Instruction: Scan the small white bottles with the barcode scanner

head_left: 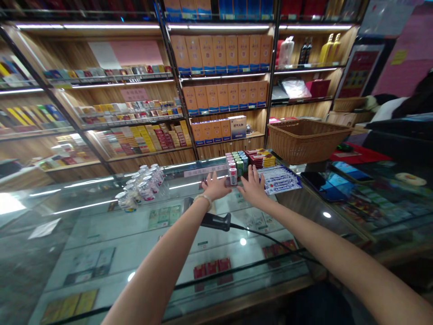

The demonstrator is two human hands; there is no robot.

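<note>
Both my arms reach forward over a glass counter (101, 234). My left hand (215, 186) lies by a small pink and white box (232, 176) at the front of a block of small upright boxes (237, 161), thumb touching it, fingers spread. My right hand (253, 186) rests flat with fingers spread against the same block, next to flat blue and white packs (282, 179). A bracelet sits on my left wrist.
A black barcode scanner (216, 221) with a cable lies on the glass under my left forearm. Several small capped bottles (140, 186) stand at left. A wicker basket (306, 140) sits at right. Shelves of boxes (223, 58) fill the back wall.
</note>
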